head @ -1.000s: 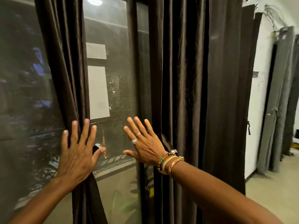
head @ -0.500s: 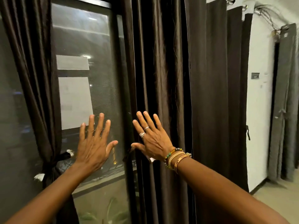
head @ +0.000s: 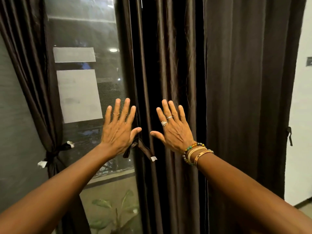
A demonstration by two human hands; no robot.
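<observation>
the loose tie-back strap (head: 146,150) of the middle dark brown curtain (head: 177,73) hangs untied just below the gap between the 2 grips, its white-tagged end dangling toward the right wrist. that curtain hangs ungathered, straight ahead of the right hand (head: 173,130) and rising well above it. the left hand (head: 119,130) and the right hand are spread flat with straight fingers, each grip wide and holding nothing; whether the palms touch cloth or glass i cannot tell. out beyond the left grip, the side curtain (head: 25,65) is already bunched and knotted with its own tie (head: 54,154), so 1 of 2 looks done. gathering the middle curtain and knotting its strap seems left. behind the left grip is the window pane (head: 101,31) with 2 pale sheets (head: 79,95); a white wall (head: 302,115) lies far off the right grip.
</observation>
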